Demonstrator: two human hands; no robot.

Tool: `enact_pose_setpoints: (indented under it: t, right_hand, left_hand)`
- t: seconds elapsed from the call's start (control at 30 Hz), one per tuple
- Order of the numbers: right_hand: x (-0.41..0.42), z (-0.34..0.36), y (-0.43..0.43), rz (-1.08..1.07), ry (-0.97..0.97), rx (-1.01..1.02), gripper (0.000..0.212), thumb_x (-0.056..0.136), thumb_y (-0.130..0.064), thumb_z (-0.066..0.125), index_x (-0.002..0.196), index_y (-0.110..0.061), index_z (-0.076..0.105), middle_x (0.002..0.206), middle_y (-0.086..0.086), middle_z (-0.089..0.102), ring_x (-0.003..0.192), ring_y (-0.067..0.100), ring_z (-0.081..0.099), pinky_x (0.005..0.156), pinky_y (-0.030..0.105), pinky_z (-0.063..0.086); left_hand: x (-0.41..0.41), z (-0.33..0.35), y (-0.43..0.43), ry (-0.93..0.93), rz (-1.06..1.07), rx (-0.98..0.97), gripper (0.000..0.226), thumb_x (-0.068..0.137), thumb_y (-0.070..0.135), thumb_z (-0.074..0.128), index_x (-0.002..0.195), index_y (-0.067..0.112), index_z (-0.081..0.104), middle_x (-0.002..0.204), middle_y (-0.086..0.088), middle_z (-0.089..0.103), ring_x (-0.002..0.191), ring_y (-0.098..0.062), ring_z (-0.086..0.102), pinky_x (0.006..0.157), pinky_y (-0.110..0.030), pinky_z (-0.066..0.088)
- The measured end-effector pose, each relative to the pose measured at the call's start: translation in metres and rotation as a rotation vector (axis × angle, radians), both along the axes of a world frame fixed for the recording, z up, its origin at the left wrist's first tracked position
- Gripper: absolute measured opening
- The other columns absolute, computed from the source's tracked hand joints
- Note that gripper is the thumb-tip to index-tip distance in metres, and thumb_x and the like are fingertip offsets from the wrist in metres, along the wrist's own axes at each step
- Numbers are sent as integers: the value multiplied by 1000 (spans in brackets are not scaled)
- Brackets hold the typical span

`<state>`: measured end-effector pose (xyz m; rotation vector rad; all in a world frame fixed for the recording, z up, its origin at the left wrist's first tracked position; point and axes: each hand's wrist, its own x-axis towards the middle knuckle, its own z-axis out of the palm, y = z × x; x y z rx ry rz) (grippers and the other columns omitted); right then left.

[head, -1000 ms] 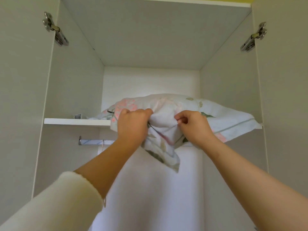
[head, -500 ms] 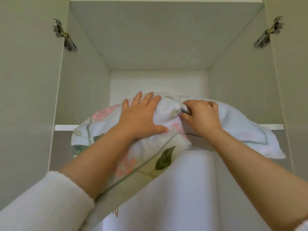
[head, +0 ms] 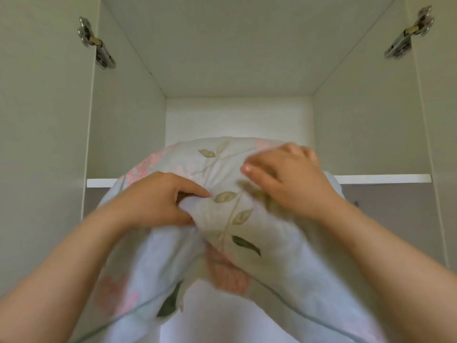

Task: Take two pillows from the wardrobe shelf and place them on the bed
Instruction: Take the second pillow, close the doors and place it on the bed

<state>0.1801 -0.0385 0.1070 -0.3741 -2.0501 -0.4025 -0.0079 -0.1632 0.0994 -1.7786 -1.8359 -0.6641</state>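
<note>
A pale blue pillow [head: 222,167] with pink flowers and green leaves bulges out over the front edge of the wardrobe shelf [head: 385,178], most of it hanging below the shelf toward me. My left hand [head: 158,201] pinches a fold of its cover at the middle. My right hand [head: 289,179] presses and grips the cover on the upper right. Whether a second pillow lies behind it is hidden.
The wardrobe compartment is white, with side walls close on both sides and the top panel overhead. Metal hinges sit at the upper left [head: 97,44] and upper right [head: 408,35] on the opened doors. White fabric [head: 210,318] hangs below the shelf.
The pillow has come further out and down off the shelf toward me. My left hand went from lying flat on it to pinching the cover; my right hand moved up and right.
</note>
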Motion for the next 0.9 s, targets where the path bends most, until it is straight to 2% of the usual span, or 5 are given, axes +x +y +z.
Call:
enact_pose_setpoints:
  t: [0.1, 0.17, 0.3, 0.63, 0.9]
  right_hand:
    - [-18, 23, 20, -126, 44, -293, 53, 88, -62, 31, 136, -40, 31, 152, -4, 27, 136, 27, 22, 108, 51, 17]
    - [-32, 23, 32, -195, 7, -411, 60, 86, -65, 29, 140, -40, 22, 154, -1, 20, 139, 32, 20, 108, 57, 17]
    - [-42, 2, 49, -282, 75, -369, 64, 85, -65, 34, 141, -35, 21, 143, 8, 32, 128, 33, 31, 100, 50, 30]
    - [-41, -30, 57, -50, 182, -379, 18, 97, -21, 38, 96, -6, 47, 87, 15, 62, 74, 31, 54, 63, 35, 40]
    - [7, -47, 24, 75, -24, -417, 17, 93, -25, 45, 79, -16, 49, 64, -5, 54, 65, 19, 52, 68, 38, 45]
  left_hand:
    - [10, 32, -1, -306, -28, -7, 43, 64, 52, 74, 104, 36, 66, 110, 13, 67, 106, -9, 60, 96, -26, 42]
    - [17, 46, 27, -222, 111, 253, 59, 72, 65, 56, 123, 36, 53, 137, 5, 51, 126, -21, 46, 106, -40, 35]
    - [15, 34, 84, -187, 383, 116, 78, 77, 74, 36, 143, 37, 16, 156, 0, 15, 141, -32, 17, 110, -58, 19]
    - [16, 11, 91, 79, 483, 409, 25, 83, 1, 48, 84, 17, 68, 85, -3, 68, 73, -25, 55, 76, -31, 22]
    - [13, -7, 35, -132, 42, 320, 20, 84, 23, 59, 66, 32, 55, 72, 11, 59, 80, -17, 58, 85, -32, 39]
